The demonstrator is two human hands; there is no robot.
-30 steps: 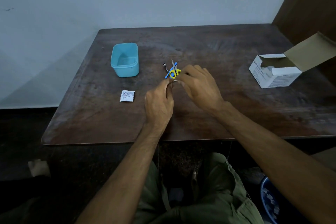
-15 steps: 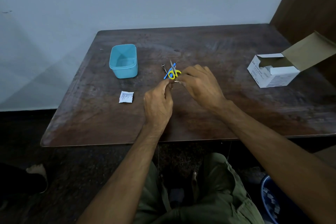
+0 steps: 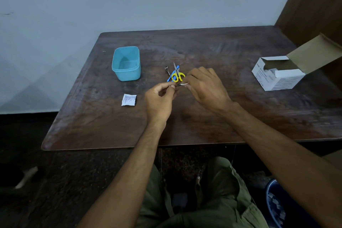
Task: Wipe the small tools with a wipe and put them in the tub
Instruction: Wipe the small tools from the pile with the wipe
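My left hand (image 3: 160, 98) pinches one end of a thin metal tool (image 3: 179, 84) just above the table. My right hand (image 3: 205, 87) closes its fingertips on the tool's other end, where a pale sliver of wipe (image 3: 186, 83) shows; most of the wipe is hidden. Just beyond the hands lie yellow-handled scissors (image 3: 177, 77), a blue stick-like tool (image 3: 170, 77) and a small metal tool (image 3: 167, 70). The light blue tub (image 3: 126, 77) stands open to the left of them, with nothing visible inside.
A sealed white wipe sachet (image 3: 129, 99) lies left of my left hand. An open white cardboard box (image 3: 277, 79) sits at the table's right side. The dark wooden table (image 3: 222, 116) meets a pale wall behind and a brown panel on the right.
My hands have drawn slightly apart, so the thin metal tool now shows between the fingertips. The tub, sachet and box have not moved on the table.
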